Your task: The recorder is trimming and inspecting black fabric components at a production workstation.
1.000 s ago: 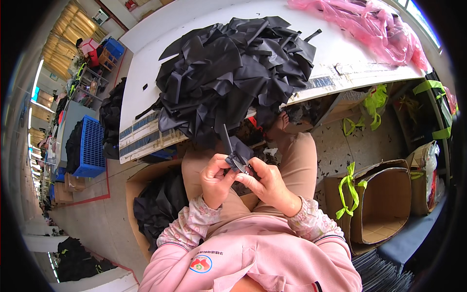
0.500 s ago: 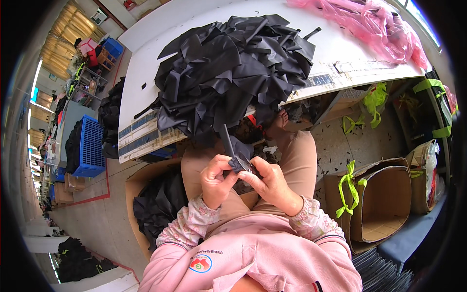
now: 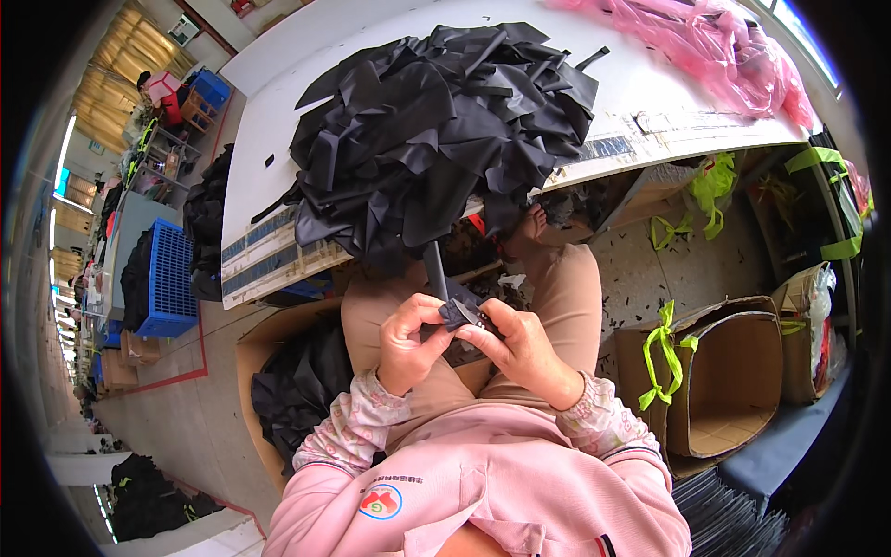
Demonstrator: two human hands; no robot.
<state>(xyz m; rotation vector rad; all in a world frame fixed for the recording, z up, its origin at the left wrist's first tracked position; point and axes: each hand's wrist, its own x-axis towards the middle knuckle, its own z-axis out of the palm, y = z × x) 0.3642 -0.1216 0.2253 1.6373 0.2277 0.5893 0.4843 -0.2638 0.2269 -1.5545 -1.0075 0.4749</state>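
Head view: both hands' grip [image 3: 464,325] closed on black fabric piece [image 3: 452,311].

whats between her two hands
In the head view, a small black fabric piece, pinched by the left hand and the right hand.

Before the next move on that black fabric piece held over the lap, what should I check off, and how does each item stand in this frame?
1. Left hand grips the black fabric piece: ok.
2. Right hand on the same piece: ok.
3. Small metal tool at the right fingertips, kind: cannot tell.
4. Black fabric pile resting on the white table: ok.
5. Cardboard box open beside the right knee: ok.
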